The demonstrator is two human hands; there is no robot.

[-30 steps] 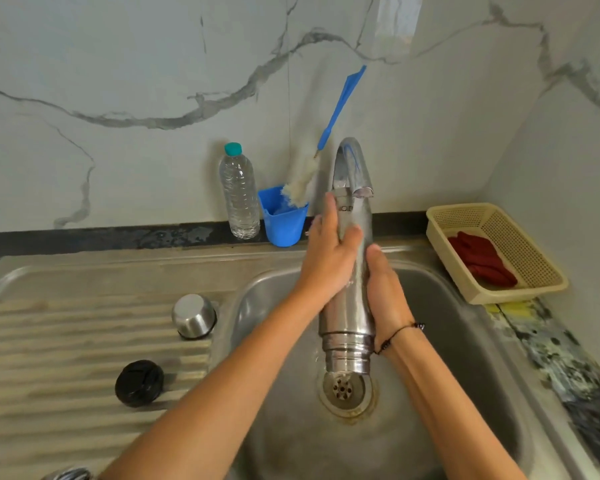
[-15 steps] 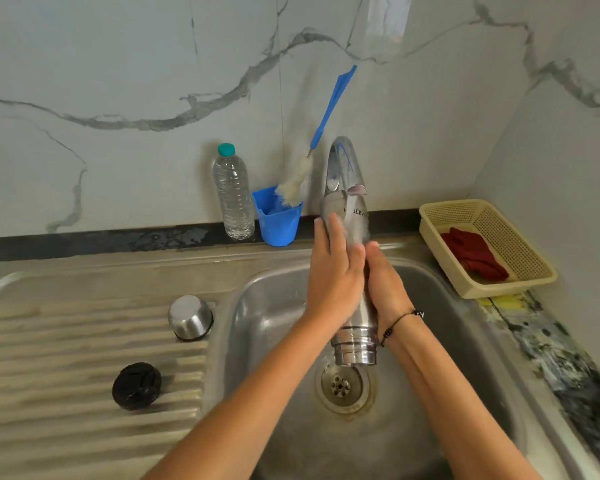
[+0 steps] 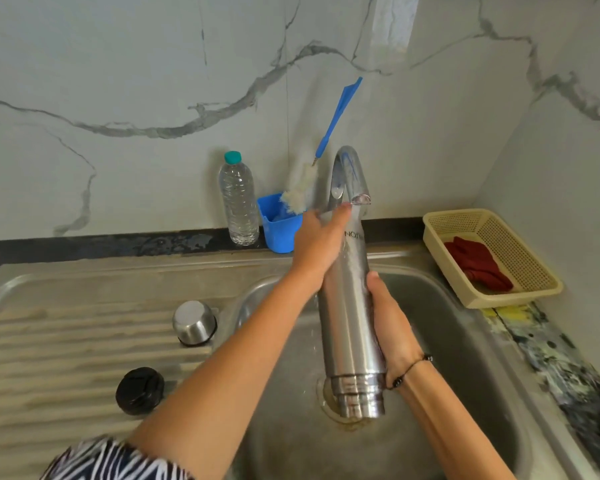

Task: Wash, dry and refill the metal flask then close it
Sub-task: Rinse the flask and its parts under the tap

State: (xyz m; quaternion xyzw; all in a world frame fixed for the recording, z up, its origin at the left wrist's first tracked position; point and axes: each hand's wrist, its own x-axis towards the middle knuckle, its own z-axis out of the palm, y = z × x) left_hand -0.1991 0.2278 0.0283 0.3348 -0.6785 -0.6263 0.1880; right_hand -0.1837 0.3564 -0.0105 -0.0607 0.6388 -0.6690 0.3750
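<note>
We face a white marble-look wall point(image 3: 125, 81) crossed by grey veins, meeting a second wall point(image 3: 568, 161) of the same stone in the corner on our right, with a pale bright patch point(image 3: 394, 20) of light high on the back wall. Below it runs a dark stone ledge point(image 3: 118, 244), and in front of that a stainless steel sink unit point(image 3: 482, 344) whose ribbed draining board point(image 3: 49, 358) lies to our left. Along the right edge we see a speckled dark countertop point(image 3: 565, 372), evenly lit by soft light.
</note>
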